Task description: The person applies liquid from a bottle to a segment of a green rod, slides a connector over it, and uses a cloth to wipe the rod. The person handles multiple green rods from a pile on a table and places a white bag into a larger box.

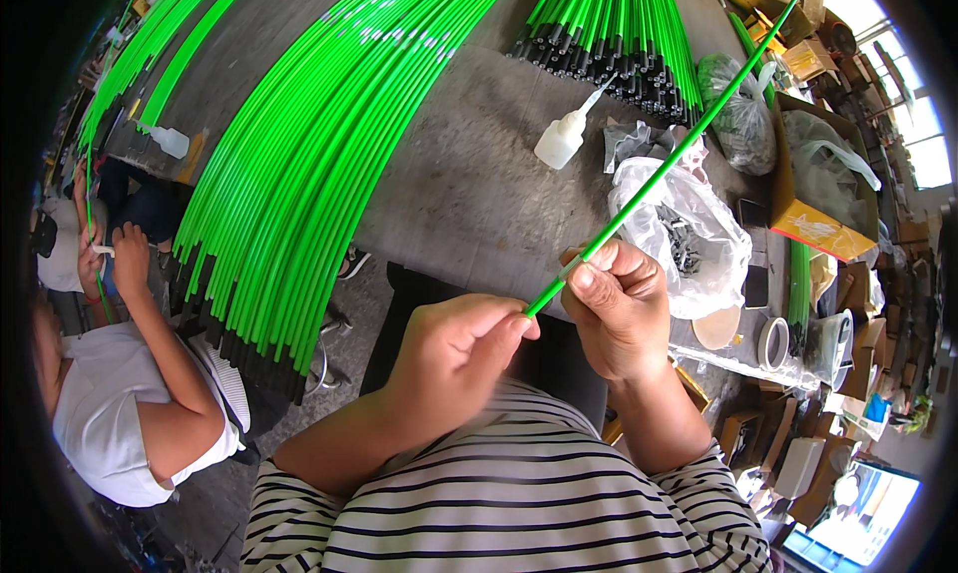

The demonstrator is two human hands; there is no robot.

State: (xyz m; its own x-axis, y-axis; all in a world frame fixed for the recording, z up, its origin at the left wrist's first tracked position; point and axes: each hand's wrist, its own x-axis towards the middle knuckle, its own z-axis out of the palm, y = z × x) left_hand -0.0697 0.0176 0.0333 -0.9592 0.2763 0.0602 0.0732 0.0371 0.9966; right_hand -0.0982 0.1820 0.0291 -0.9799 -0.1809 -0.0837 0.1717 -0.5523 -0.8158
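Observation:
A long thin green rod [659, 179] slants from my hands up to the far right. My right hand [621, 308] is closed around it a little above its near end, thumb and fingers pinching. My left hand [449, 358] pinches the near tip, and its fingers hide the very end of the rod. Beyond my right hand lies an open clear plastic bag [723, 249] with small dark parts [684, 244] inside. A white squeeze bottle [561, 142] with a narrow nozzle stands on the grey table [449, 164] past my hands.
Green rods [329, 124] fan across the table at left, their dark ends overhanging its edge. Another bundle [619, 24] with black end fittings lies at the back. A cardboard box [823, 224] and tape roll [772, 343] are at right. A co-worker [140, 393] sits at left.

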